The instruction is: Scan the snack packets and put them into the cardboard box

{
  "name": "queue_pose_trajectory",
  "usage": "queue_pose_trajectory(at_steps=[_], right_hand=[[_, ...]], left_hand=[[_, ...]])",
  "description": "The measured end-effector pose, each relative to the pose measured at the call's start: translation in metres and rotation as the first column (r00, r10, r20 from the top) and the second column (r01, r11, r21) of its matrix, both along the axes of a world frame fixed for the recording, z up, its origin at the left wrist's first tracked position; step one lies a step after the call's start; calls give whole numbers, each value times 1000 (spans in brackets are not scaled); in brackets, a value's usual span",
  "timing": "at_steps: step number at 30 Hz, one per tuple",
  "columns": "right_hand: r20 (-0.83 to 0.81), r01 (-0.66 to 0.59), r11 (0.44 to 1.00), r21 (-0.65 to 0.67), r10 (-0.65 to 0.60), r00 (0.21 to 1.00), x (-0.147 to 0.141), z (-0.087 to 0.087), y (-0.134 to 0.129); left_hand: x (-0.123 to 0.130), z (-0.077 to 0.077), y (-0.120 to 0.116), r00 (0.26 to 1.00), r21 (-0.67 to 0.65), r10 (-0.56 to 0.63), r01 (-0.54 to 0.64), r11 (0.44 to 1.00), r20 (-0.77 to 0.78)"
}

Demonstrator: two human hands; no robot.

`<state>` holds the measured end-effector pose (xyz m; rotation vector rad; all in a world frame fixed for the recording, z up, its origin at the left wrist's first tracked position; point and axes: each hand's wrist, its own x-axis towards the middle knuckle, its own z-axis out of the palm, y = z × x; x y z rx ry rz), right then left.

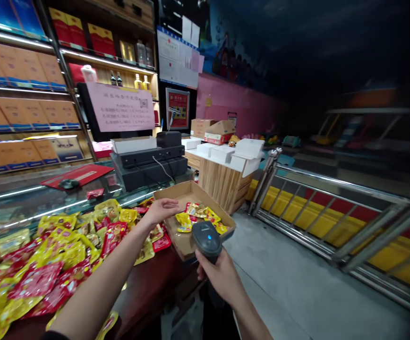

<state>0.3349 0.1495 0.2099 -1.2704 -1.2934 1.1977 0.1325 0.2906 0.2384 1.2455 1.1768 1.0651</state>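
Observation:
My right hand (pixel 219 274) is wrapped round a dark barcode scanner (pixel 207 238) with a small blue light on top, held in front of the near side of a shallow cardboard box (pixel 180 238). Several yellow and red snack packets (pixel 200 212) lie inside that box. My left hand (pixel 162 209) hovers by the box's left part, palm partly turned down, fingers stretched out with nothing seen in them. Under and left of my left forearm spreads a large pile of yellow and red packets (pixel 63 250) on the counter.
A black monitor base and boxy device (pixel 148 165) stand behind the pile, near a red mat (pixel 84 175) with a mouse. Shelves of boxes (pixel 24 113) rise at left. A metal railing (pixel 332 184) runs along the right, beyond the grey floor.

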Motion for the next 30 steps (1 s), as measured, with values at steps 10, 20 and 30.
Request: queue_pose_trajectory(at_steps=[10, 20, 30], right_hand=[[42, -206, 978, -22, 206, 978, -73, -12, 9], [28, -290, 957, -26, 290, 957, -111, -27, 9], [79, -260, 964, -52, 263, 961, -104, -21, 9]], left_hand=[[-137, -24, -58, 938, 86, 265, -252, 964, -226], [-142, -48, -95, 166, 270, 342, -343, 899, -925], [-133, -53, -83, 189, 253, 331, -344, 904, -925]])
